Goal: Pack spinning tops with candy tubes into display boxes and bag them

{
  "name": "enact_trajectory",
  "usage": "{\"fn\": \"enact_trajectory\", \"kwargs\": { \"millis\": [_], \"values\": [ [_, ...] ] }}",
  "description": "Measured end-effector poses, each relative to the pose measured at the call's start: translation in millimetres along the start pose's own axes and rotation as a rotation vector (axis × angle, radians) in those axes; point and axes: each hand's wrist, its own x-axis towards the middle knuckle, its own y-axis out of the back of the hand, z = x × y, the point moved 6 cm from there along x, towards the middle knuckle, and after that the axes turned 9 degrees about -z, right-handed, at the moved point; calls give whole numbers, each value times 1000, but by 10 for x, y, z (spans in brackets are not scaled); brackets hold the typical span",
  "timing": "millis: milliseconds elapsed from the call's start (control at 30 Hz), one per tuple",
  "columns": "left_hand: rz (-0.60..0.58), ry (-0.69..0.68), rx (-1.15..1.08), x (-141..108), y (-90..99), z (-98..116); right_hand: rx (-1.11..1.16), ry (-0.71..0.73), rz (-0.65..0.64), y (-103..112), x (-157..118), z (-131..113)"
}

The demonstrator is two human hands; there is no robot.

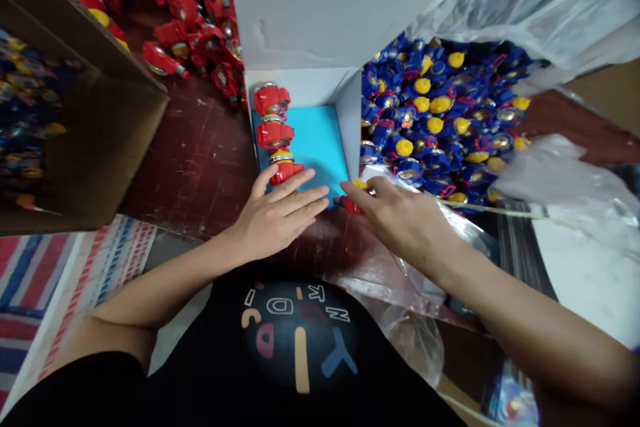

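Observation:
A white box [305, 7] stands open in front of me, with a light blue bottom [320, 143]. Along its left side sit red toys [274, 133] in a column. My left hand [283, 210] lies palm down with fingers spread at the box's near left, its fingertips beside the nearest red toy [286, 170]. At the near right corner, my right hand [400, 217] has its fingers closed round another red toy [351, 205] with a yellow part. The palm side of both hands is hidden.
Red toys [187, 10] are heaped behind left, blue toys with yellow parts [435, 123] at the right. A cardboard box [120, 133] holding small toys stands at the far left. Clear plastic [565, 173] lies on the right. The table [200, 173] is dark red.

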Motion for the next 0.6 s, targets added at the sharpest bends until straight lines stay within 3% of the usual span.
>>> {"fn": "enact_trajectory", "kwargs": {
  "millis": [67,133,200,267,367,433,533,600],
  "values": [
    [79,-45,41,-109,83,9,-30,51,20,17,82,-18],
    [197,-48,97,-312,227,-114,-53,115,147,182,124,-2],
    [336,122,166,-597,413,-481,-52,158,272,497,239,-1],
    [483,431,219,-938,614,-1051,-31,214,274,890,564,-133],
    [609,905,188,-1349,826,-1992,15,345,123,1420,1487,-622],
    [607,1119,127,-1457,920,-2501,40,286,59,1633,2247,-920],
    [611,1286,122,-1519,1112,-2970,47,158,-83,1624,3197,-1187],
    [658,1356,160,-1608,1240,-3141,38,123,-148,1503,3575,-1234]
  ]
}}
